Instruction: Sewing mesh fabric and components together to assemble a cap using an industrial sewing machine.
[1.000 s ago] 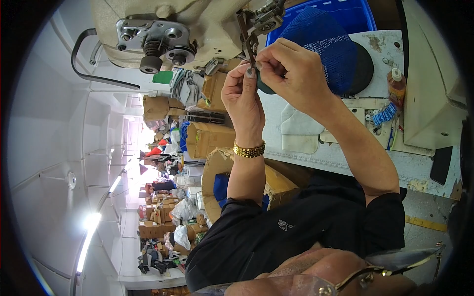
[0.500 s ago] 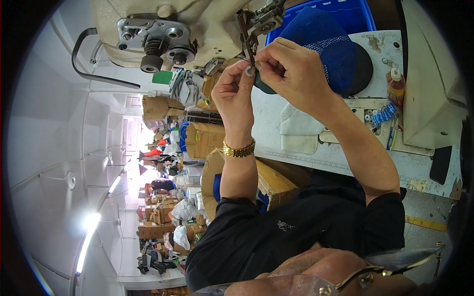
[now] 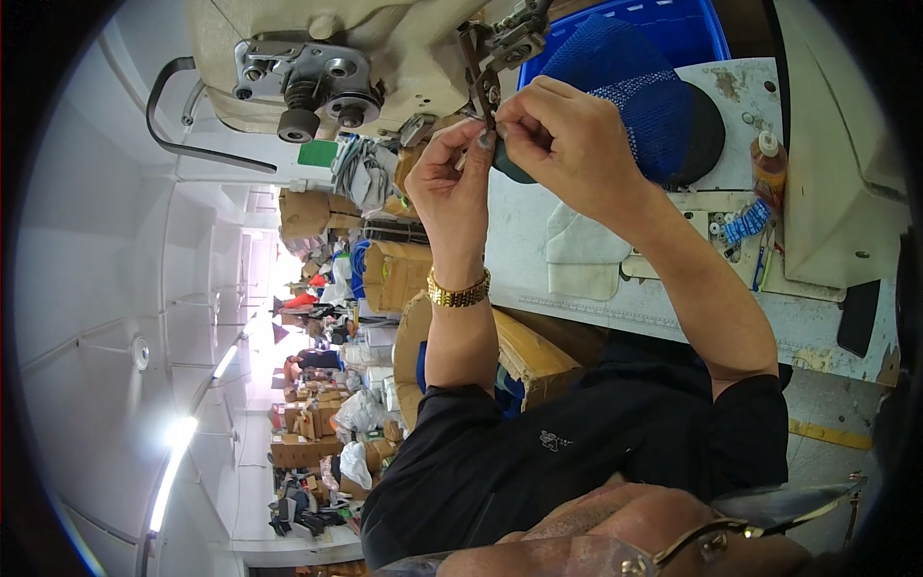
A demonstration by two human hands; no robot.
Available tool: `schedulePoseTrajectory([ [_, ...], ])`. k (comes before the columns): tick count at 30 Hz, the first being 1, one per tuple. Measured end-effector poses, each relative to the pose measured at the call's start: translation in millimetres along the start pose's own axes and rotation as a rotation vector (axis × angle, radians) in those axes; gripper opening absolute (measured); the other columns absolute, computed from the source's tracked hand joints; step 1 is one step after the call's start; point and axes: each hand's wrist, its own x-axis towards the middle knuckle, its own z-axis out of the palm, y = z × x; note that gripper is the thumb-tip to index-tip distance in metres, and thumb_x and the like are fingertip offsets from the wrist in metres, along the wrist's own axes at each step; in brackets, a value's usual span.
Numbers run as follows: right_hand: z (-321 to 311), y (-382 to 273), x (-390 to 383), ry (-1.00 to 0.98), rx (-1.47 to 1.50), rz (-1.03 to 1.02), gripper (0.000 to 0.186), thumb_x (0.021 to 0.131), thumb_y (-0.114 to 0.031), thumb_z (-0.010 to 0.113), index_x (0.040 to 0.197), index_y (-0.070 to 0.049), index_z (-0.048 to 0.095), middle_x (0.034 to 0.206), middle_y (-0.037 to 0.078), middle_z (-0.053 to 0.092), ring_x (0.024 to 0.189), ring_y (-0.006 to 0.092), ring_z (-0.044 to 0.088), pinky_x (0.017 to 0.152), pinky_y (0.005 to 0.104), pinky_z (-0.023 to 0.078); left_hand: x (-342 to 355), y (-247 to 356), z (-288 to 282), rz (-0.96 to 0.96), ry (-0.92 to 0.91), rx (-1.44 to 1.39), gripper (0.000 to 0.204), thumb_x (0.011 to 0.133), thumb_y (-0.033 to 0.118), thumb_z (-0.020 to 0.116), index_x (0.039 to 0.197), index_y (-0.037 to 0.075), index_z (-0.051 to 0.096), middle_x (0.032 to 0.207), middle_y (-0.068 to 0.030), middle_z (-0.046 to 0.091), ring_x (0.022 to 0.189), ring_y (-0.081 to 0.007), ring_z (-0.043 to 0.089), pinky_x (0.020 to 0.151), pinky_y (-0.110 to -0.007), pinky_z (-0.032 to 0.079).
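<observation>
Below the needle end of a sewing machine (image 3: 404, 48), the fingertips of both my hands come together at the foot of its dark metal bar (image 3: 481, 82). My left hand (image 3: 450, 173), a gold band on its wrist, is closed in a pinch with the thumb up. Fingers curled and thumb pressed in, my right hand (image 3: 572, 135) pinches just beside it. Whatever lies between the fingertips is too small to make out. Behind my right hand is a blue mesh cap (image 3: 615, 62) with a dark brim (image 3: 700, 135), partly hidden by that hand.
A blue bin (image 3: 711, 34) stands behind the cap. On the worktable (image 3: 735, 87) are folded white fabric (image 3: 585, 245), an oil bottle (image 3: 769, 173), a blue-and-white packet (image 3: 748, 223) and pens (image 3: 762, 262). An open cardboard box (image 3: 538, 361) is beside my left forearm.
My left hand and wrist have shifted slightly left, the fingertips still at the metal bar. My right hand stays nearly in place, still pinching.
</observation>
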Motion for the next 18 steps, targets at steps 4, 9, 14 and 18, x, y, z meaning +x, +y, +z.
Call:
schedulePoseTrajectory([
  [4, 0.6, 0.2, -0.9, 0.005, 0.006, 0.008, 0.01, 0.08, -0.008, 0.071, 0.082, -0.005, 0.061, 0.071, 0.006, 0.06, 0.059, 0.0166, 0.061, 0.052, 0.0275, 0.049, -0.7, 1.1, 2.0, -0.005, 0.006, -0.012, 0.014, 0.089, 0.001, 0.067, 0.103, -0.003, 0.067, 0.094, -0.0013, 0.067, 0.082, -0.0055, 0.057, 0.073, -0.019, 0.046],
  [9, 0.7, 0.0, -1.4, 0.011, 0.02, 0.011, 0.011, 0.08, -0.009, 0.071, 0.082, -0.006, 0.061, 0.071, 0.005, 0.06, 0.058, 0.0167, 0.061, 0.052, 0.0276, 0.049, -2.3, 0.0, 1.5, -0.031, 0.016, -0.059, 0.014, 0.089, 0.0, 0.067, 0.103, -0.002, 0.067, 0.093, -0.0008, 0.067, 0.08, -0.0046, 0.056, 0.071, -0.018, 0.045],
  [14, 1.4, 0.3, -1.4, 0.02, 0.02, 0.008, 0.011, 0.079, -0.009, 0.071, 0.082, -0.006, 0.061, 0.07, 0.005, 0.059, 0.058, 0.0168, 0.061, 0.052, 0.0279, 0.049, -2.5, -1.2, 1.7, -0.044, 0.015, -0.094, 0.015, 0.089, 0.0, 0.066, 0.104, -0.002, 0.067, 0.093, -0.0007, 0.067, 0.08, -0.0045, 0.056, 0.071, -0.018, 0.045],
  [18, 2.2, 0.5, -1.2, 0.034, 0.031, 0.007, 0.011, 0.079, -0.008, 0.071, 0.082, -0.006, 0.061, 0.07, 0.005, 0.059, 0.058, 0.0167, 0.061, 0.052, 0.0277, 0.049, -2.8, -2.2, 1.6, -0.053, 0.009, -0.133, 0.016, 0.09, 0.0, 0.066, 0.105, -0.003, 0.066, 0.095, -0.0014, 0.067, 0.082, -0.0052, 0.056, 0.073, -0.018, 0.045],
])
